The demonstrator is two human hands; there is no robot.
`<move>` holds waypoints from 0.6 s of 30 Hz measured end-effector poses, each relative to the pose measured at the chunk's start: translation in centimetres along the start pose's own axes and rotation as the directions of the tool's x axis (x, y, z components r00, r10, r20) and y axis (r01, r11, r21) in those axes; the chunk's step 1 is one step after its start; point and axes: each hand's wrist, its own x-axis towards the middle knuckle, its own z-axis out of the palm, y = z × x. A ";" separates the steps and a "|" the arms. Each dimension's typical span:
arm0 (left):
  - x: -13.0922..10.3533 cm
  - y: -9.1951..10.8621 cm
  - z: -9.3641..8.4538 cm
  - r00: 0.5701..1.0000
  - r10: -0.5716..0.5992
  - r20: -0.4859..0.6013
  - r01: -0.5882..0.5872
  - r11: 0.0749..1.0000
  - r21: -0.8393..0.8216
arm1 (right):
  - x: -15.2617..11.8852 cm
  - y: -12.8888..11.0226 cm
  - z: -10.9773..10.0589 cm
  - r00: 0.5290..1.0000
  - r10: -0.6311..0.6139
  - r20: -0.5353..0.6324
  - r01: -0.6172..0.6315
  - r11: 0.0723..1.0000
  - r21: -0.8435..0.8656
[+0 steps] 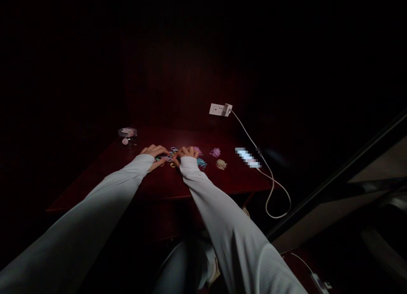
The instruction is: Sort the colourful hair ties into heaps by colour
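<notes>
On the dark red table, small coloured bands that look like elastic hair ties lie in a mixed pile between my hands. My left hand rests at the pile's left side, fingers stretched and thumb apart. Curled over its right side is my right hand; its fingertips bend down among the bands, and whatever they pinch is too small to make out. Just beyond the right hand sit a pink heap and a blue heap, both partly covered by it. Farther right are a purple heap and a beige heap.
A round clear container with pale pink pieces stands at the table's back left. To the right lies a lit phone, its white cable looping past the table edge and up to a wall socket. The surroundings are very dark.
</notes>
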 end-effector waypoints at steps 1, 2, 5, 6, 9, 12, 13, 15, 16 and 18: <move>0.1 0.0 0.2 1.000 0.002 -0.007 -0.002 1.000 -0.002 | 0.0 0.0 0.1 1.000 -0.006 -0.013 0.006 1.000 0.000; 0.2 0.0 0.4 1.000 0.007 -0.012 -0.007 1.000 -0.001 | 0.0 0.0 0.1 1.000 -0.008 -0.019 0.008 1.000 0.001; 0.3 0.0 1.0 0.999 0.040 -0.027 -0.039 0.999 0.026 | 0.1 0.1 0.2 1.000 0.008 -0.013 -0.008 0.999 0.034; 0.3 0.1 1.1 0.998 0.049 -0.033 -0.048 0.998 0.037 | 0.1 0.1 0.2 1.000 0.019 -0.009 -0.018 0.998 0.056; 0.4 0.2 1.3 0.997 0.069 -0.020 -0.068 0.996 0.064 | 0.0 0.2 0.3 0.998 0.054 -0.013 -0.052 0.991 0.126; 0.5 0.2 1.4 0.996 0.081 0.035 -0.083 0.993 0.079 | 0.0 0.3 0.5 0.995 0.094 -0.019 -0.090 0.983 0.159; 0.6 0.2 1.4 0.996 0.078 0.049 -0.082 0.993 0.084 | 0.0 0.3 0.5 0.995 0.101 -0.020 -0.096 0.983 0.159; 0.7 0.1 1.5 0.995 0.076 0.057 -0.081 0.992 0.092 | 0.0 0.4 0.7 0.994 0.101 -0.034 -0.095 0.984 0.148; 0.7 0.0 1.6 0.995 0.079 0.055 -0.084 0.992 0.097 | 0.1 0.4 0.7 0.994 0.097 -0.042 -0.090 0.985 0.144; 0.7 -0.1 1.7 0.994 0.097 0.043 -0.101 0.989 0.109 | 0.1 0.4 0.8 0.994 0.096 -0.048 -0.088 0.985 0.150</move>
